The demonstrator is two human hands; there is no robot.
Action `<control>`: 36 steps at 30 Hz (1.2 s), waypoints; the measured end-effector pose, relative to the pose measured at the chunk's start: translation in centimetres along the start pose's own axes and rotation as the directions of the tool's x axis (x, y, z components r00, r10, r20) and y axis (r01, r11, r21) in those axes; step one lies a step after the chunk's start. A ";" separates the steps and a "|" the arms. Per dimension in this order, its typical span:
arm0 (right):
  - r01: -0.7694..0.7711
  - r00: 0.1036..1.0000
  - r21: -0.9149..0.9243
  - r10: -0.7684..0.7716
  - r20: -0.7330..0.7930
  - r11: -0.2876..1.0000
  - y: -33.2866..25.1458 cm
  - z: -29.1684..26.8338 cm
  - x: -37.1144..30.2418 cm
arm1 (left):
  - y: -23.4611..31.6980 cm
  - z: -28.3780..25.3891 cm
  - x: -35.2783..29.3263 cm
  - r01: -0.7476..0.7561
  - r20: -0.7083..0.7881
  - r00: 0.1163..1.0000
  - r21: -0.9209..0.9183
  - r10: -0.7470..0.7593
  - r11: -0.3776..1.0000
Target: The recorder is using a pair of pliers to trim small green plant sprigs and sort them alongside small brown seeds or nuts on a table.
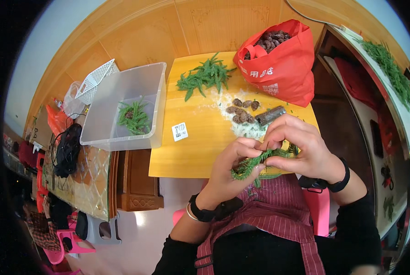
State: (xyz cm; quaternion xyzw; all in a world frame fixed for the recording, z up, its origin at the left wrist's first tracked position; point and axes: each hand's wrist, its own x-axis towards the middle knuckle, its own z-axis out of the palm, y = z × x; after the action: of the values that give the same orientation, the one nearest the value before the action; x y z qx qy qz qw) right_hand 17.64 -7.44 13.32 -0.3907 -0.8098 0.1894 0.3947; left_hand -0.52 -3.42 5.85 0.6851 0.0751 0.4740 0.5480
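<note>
Above my lap, at the near edge of the yellow table, my left hand pinches a green needle sprig. My right hand meets it from the other side, with thumb and fingers closed on the same greenery. The fingertips of both hands come close together over the sprig; whether a thin wire or stem is between them I cannot make out. Just beyond the hands lie several brown pine cones amid white powder, beside a dark cylinder.
A pile of green sprigs lies at the table's far side. A red bag full of pine cones stands far right. Left is a clear plastic bin holding a sprig bundle. A white label lies on the table. Shelving stands right.
</note>
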 end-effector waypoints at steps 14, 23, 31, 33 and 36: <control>-0.046 0.997 0.037 0.048 -0.060 0.998 -0.2 0.1 -0.5 | 0.1 0.4 0.0 0.119 -0.017 0.992 -0.268 -0.128 0.956; -0.095 0.993 -0.007 0.094 -0.078 0.995 -0.4 0.3 -0.6 | 0.2 0.7 0.0 0.204 -0.061 0.969 -0.350 -0.240 0.914; -0.143 0.990 0.082 0.143 0.005 0.986 -0.2 0.4 -0.5 | 0.0 0.6 -0.2 0.135 -0.047 0.988 -0.228 -0.149 0.964; -0.141 0.990 0.081 0.142 -0.004 0.987 -0.3 0.5 -0.5 | 0.1 0.7 -0.2 0.135 -0.042 0.988 -0.212 -0.147 0.968; -0.142 0.990 0.054 0.143 -0.003 0.988 -0.4 0.5 -0.6 | -0.1 0.6 -0.3 0.117 -0.019 0.992 -0.169 -0.122 0.979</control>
State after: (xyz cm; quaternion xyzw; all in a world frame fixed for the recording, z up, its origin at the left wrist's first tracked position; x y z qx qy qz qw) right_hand 17.27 -8.15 12.92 -0.4375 -0.7729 0.2375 0.3934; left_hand -0.22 -3.95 5.69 0.6238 0.0838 0.4548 0.6301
